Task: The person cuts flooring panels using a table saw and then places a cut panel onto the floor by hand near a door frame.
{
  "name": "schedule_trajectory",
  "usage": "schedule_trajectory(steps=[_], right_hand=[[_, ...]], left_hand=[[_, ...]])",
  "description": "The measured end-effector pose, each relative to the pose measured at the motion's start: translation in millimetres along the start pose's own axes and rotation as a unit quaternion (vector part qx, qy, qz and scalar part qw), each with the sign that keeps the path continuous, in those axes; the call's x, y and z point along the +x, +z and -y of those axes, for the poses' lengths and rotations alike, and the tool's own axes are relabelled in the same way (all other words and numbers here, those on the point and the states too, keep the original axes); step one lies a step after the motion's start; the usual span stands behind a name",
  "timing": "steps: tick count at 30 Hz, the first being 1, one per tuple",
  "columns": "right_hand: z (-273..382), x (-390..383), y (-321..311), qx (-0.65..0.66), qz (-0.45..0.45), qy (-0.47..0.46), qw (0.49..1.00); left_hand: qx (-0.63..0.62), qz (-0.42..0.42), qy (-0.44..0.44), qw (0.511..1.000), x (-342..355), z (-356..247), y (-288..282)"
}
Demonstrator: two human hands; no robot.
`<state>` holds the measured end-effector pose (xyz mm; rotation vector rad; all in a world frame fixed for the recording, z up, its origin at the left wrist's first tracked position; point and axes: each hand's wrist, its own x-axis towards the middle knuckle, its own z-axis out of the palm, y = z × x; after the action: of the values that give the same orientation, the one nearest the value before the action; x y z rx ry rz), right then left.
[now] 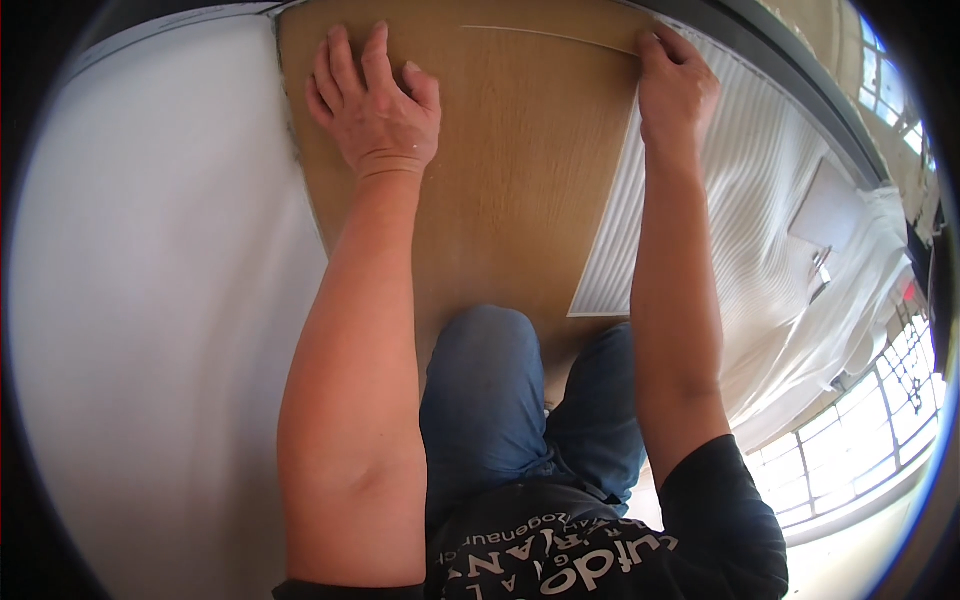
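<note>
My left hand [380, 115] rests on a brown wood-grain panel [500, 180], palm down with the fingers spread. At the panel's far right edge, my right hand [680, 90] is closed in a pinch. A thin whitish strip [550, 34] runs across the panel's far part to the fingertips of that hand, which hold its end. Beside the panel on the right lies a white ribbed sheet [765, 190], partly behind my right forearm. My knees are bent close to the near part of the panel.
A smooth white surface [150, 260] borders the panel on the left. Along the far right curves a dark grey bar [815, 95]. A pale flat plate [828, 205] and loose translucent sheeting [870, 270] are at the right, with a bright gridded window [850, 430] beyond.
</note>
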<state>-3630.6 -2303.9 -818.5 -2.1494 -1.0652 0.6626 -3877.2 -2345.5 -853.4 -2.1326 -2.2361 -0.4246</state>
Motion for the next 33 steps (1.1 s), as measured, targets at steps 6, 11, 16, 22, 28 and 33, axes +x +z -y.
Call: schedule_trajectory(steps=[6, 11, 16, 22, 28, 33], right_hand=[[6, -3, -9, 0.126, 0.033, 0.070, 0.989], [-29, 16, -15, 0.166, 0.072, 0.078, 0.980], [-32, 13, -9, 0.095, 0.058, 0.068, 0.991], [-20, 9, -7, -0.036, 0.028, 0.001, 0.999], [-14, 8, -8, -0.035, 0.045, 0.005, 0.998], [-9, 11, -13, -0.085, 0.067, -0.039, 0.993]], left_hand=[[-0.002, 0.002, -0.003, 1.000, -1, -1, -2], [-0.003, -0.006, -0.001, 1.000, -1, 1, -2], [-0.005, -0.002, -0.001, 1.000, -1, 1, -1], [-0.003, 0.002, -0.001, 1.000, -1, 1, -1], [-0.005, -0.020, 0.011, 1.000, -1, 2, 0], [0.004, -0.031, 0.017, 0.999, 0, 2, 1]])
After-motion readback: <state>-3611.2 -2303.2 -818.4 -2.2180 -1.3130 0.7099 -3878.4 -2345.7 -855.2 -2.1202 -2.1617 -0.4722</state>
